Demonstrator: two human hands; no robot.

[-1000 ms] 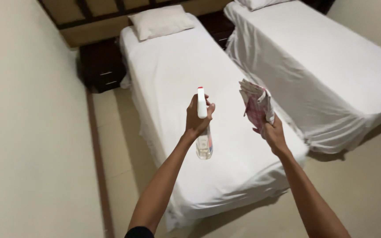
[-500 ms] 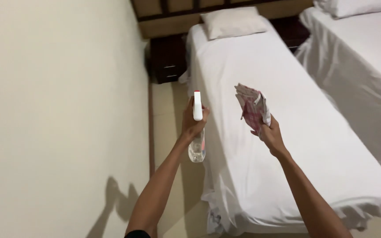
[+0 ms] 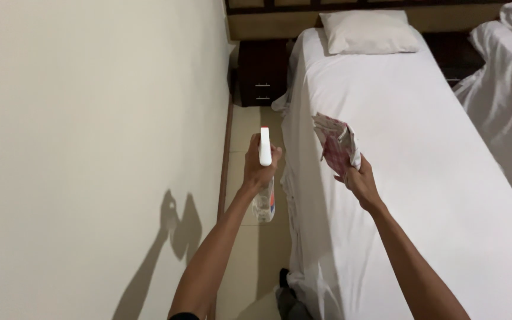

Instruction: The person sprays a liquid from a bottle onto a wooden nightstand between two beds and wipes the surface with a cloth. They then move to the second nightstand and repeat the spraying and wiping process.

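Note:
My left hand grips a clear spray bottle with a white trigger head, held upright over the narrow floor strip between the wall and the bed. My right hand holds a crumpled pink and white cloth raised above the left part of the bed. Both arms reach forward from the bottom of the view. The bed is covered with a white sheet and has a white pillow at its head.
A plain cream wall fills the left side. A dark wooden nightstand stands at the end of the floor strip. A second white bed lies at the right. Something dark lies at the near bed's foot.
The view has swung left: the wall now fills the left half and the second bed has slid to the right edge. Both hands keep their hold on bottle and cloth.

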